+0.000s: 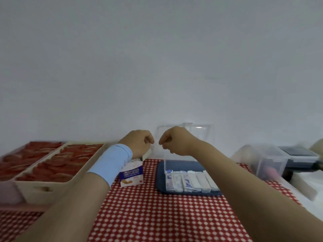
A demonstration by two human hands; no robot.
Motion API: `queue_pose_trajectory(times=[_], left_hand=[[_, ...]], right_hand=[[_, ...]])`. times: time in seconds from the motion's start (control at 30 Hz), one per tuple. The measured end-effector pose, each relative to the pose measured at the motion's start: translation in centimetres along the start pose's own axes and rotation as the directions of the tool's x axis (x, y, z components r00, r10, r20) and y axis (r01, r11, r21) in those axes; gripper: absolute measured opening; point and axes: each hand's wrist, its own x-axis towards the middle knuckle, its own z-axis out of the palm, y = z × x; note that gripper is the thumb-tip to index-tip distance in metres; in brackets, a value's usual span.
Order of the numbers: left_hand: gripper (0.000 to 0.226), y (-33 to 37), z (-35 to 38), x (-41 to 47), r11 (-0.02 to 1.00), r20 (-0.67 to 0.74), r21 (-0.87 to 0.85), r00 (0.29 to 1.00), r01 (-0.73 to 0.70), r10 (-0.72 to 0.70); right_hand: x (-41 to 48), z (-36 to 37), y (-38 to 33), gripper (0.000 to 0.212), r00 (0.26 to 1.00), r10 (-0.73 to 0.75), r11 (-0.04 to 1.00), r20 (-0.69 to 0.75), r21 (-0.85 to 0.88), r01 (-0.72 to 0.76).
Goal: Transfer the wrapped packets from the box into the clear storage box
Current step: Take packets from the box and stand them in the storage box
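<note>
A small white and blue packet box stands open on the red checked cloth, with wrapped packets showing at its top. A white flap or packet edge shows just below my left hand. The clear storage box stands at the back on a dark blue tray. Several wrapped packets lie in a row at its front. My left hand and right hand hover above the cloth with fingertips almost meeting. Both have curled fingers, and I see nothing held between them.
Two cream trays of red packets fill the left side. A lidded clear tub and a dark container stand at the right. A white wall rises directly behind the table.
</note>
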Motion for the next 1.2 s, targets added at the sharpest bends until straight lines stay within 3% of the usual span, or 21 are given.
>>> queue_pose_trajectory(times=[0.2, 0.37, 0.63, 0.73, 0.83, 1.0, 1.2], left_hand=[[0.023, -6.4, -1.5, -1.7, 0.987, 0.031, 0.093, 0.991, 0.130, -0.133], [0.033, -8.7, -1.3, -2.2, 0.983, 0.112, 0.127, 0.983, 0.132, -0.146], [0.037, -10.4, -0.2, -1.4, 0.989, 0.064, 0.010, 0.986, 0.151, -0.151], [0.040, -10.7, 0.5, -1.3, 0.987, 0.044, -0.056, 0.988, 0.150, -0.147], [0.038, -10.9, 1.1, -1.6, 0.985, -0.016, -0.110, 0.991, 0.130, -0.132], [0.029, -11.4, 1.6, -1.8, 0.969, -0.094, -0.217, 0.985, 0.121, -0.145], [0.023, -11.4, 2.0, -1.2, 0.970, -0.136, -0.221, 0.982, 0.102, -0.134]], right_hand=[[3.0, 4.4, -3.5, 0.018, 0.998, -0.064, 0.998, 0.026, -0.025, 0.065], [5.3, 6.9, -4.7, 0.016, 0.997, -0.031, 0.986, 0.077, -0.160, 0.043], [7.7, 9.6, -5.3, 0.018, 0.993, 0.018, 0.836, 0.116, -0.547, 0.049], [8.6, 10.3, -5.2, 0.020, 0.989, 0.043, 0.801, 0.139, -0.596, 0.049], [8.9, 10.3, -5.3, 0.019, 0.989, 0.041, 0.823, 0.145, -0.566, 0.049], [8.2, 9.3, -5.3, 0.017, 0.998, 0.002, 0.927, 0.057, -0.375, 0.019], [7.6, 10.2, -4.5, 0.019, 0.999, -0.003, 0.967, 0.047, -0.256, 0.015]])
